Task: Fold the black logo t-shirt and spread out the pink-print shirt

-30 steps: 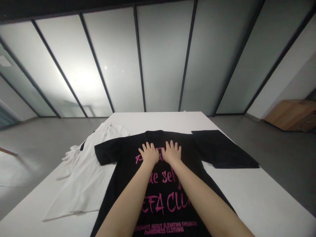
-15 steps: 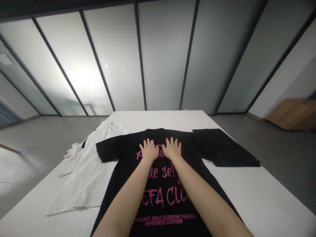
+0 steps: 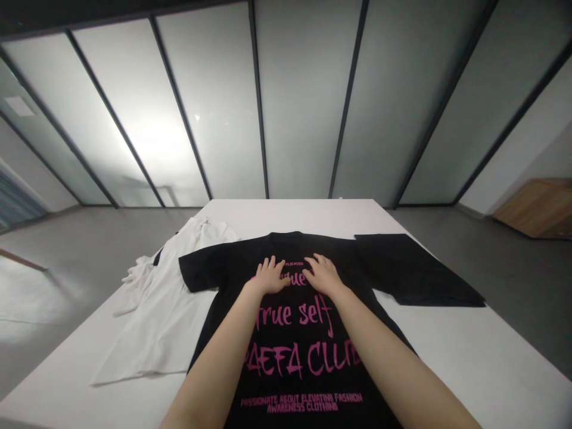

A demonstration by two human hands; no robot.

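A black T-shirt (image 3: 235,286) with pink lettering lies flat and face up on a white table (image 3: 286,214), its printed words reading "true self" across the chest. My left hand (image 3: 269,277) rests palm down on the upper chest with its fingers apart. My right hand (image 3: 322,275) lies flat beside it, fingers turned inward. Neither hand grips the cloth. The shirt's right sleeve spreads out wide as a dark flap (image 3: 415,271).
A crumpled white garment (image 3: 154,325) lies on the table, partly under the shirt's left side. Frosted glass panels (image 3: 304,101) in black frames stand beyond the table. Grey floor (image 3: 75,238) surrounds it, and a wooden cabinet (image 3: 536,208) stands at far right.
My hands have turned inward and spread slightly apart on the shirt. The view has tilted, showing more of the printed lettering below my hands.
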